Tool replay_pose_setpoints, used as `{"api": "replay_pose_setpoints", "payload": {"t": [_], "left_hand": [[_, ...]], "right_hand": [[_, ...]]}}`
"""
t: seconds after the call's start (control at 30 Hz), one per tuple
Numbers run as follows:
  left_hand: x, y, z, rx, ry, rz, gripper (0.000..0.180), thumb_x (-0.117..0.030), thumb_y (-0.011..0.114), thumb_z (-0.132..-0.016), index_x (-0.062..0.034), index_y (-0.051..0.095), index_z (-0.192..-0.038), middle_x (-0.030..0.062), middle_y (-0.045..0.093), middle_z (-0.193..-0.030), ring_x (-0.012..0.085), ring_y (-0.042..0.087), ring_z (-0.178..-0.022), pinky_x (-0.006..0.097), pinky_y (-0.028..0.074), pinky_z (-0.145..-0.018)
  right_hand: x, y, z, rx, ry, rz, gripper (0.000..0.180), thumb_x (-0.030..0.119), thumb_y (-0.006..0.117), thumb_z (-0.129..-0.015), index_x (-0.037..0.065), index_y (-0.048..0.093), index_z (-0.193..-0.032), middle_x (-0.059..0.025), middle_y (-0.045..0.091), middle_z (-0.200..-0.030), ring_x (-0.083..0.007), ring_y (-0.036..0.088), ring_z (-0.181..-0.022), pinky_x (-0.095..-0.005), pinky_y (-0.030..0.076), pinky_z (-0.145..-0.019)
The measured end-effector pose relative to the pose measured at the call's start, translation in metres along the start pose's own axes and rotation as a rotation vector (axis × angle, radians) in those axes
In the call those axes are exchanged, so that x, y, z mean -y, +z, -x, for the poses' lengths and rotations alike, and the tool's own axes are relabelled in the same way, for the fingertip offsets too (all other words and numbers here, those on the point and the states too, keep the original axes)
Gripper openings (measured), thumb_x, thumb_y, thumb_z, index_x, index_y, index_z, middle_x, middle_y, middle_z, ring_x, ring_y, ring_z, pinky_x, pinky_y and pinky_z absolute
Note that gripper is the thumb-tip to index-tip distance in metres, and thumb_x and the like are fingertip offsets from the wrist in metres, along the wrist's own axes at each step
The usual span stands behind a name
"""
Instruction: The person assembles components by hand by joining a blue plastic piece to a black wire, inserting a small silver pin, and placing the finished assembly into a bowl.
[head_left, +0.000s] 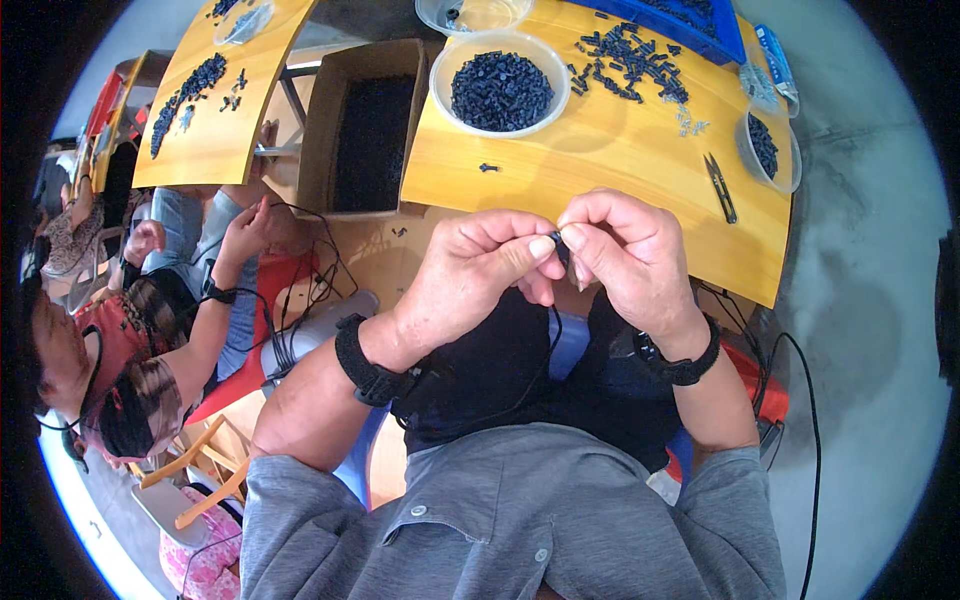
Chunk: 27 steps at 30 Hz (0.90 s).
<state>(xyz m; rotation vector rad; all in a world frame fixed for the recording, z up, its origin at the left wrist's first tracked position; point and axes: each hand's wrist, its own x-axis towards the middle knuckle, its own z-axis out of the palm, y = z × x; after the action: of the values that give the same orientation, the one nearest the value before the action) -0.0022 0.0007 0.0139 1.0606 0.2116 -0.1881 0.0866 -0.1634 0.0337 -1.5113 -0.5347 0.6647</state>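
Observation:
Both of my hands meet just off the near edge of the yellow table. My left hand and my right hand are closed, thumbs and fingertips pinching a small black plastic part between them. Fingers cover most of the part, so its exact shape is hidden. A single small black piece lies on the table beyond my left hand. Past it stands a round clear tub full of similar black pieces. To the right, black-handled thread snips lie on the wood.
Loose black parts and small clear pieces spread near a blue tray. Another tub sits at the right edge. A cardboard box stands left of the table. A co-worker sits at left by another table. Cables hang at right.

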Motion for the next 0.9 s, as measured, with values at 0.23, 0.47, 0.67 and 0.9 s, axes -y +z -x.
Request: {"api": "replay_pose_setpoints", "payload": {"t": [0.23,0.47,0.67,0.9], "left_hand": [[-0.008,-0.001,-0.001,-0.013,-0.061,-0.124,0.018,-0.007,0.058,-0.091,0.0021,0.062,-0.106,0.0108,0.068,-0.091,0.0161,0.066,-0.073,0.027,0.055,-0.067],[-0.01,-0.002,-0.002,0.017,-0.085,-0.158,0.017,-0.003,0.059,-0.089,0.0038,0.063,-0.104,0.0089,0.068,-0.092,0.0159,0.067,-0.078,0.027,0.055,-0.07],[-0.009,-0.001,-0.004,0.013,-0.12,-0.141,0.014,-0.003,0.059,-0.089,0.0039,0.063,-0.101,0.0084,0.067,-0.088,0.016,0.067,-0.078,0.027,0.055,-0.07],[-0.003,-0.006,-0.004,-0.004,-0.088,-0.17,0.013,-0.004,0.059,-0.089,0.0024,0.064,-0.1,0.0083,0.067,-0.086,0.0158,0.067,-0.075,0.027,0.056,-0.067]], "right_hand": [[0.002,-0.003,-0.005,0.024,-0.056,0.186,0.004,0.001,0.057,-0.085,0.0,0.06,-0.083,-0.0044,0.056,-0.072,-0.011,0.055,-0.064,-0.0251,0.044,-0.057],[0.005,-0.004,-0.01,0.063,-0.179,0.318,0.003,0.001,0.057,-0.083,0.001,0.059,-0.081,-0.0093,0.057,-0.071,-0.021,0.058,-0.064,-0.0303,0.045,-0.058],[0.001,-0.003,-0.008,0.05,-0.241,0.428,0.003,0.002,0.057,-0.084,0.001,0.058,-0.082,-0.0116,0.055,-0.07,-0.0266,0.057,-0.065,-0.0344,0.045,-0.058],[-0.005,0.001,-0.005,0.044,-0.345,0.45,0.002,0.001,0.057,-0.084,0.001,0.058,-0.085,-0.0125,0.055,-0.071,-0.0282,0.056,-0.064,-0.0355,0.045,-0.058]]}}
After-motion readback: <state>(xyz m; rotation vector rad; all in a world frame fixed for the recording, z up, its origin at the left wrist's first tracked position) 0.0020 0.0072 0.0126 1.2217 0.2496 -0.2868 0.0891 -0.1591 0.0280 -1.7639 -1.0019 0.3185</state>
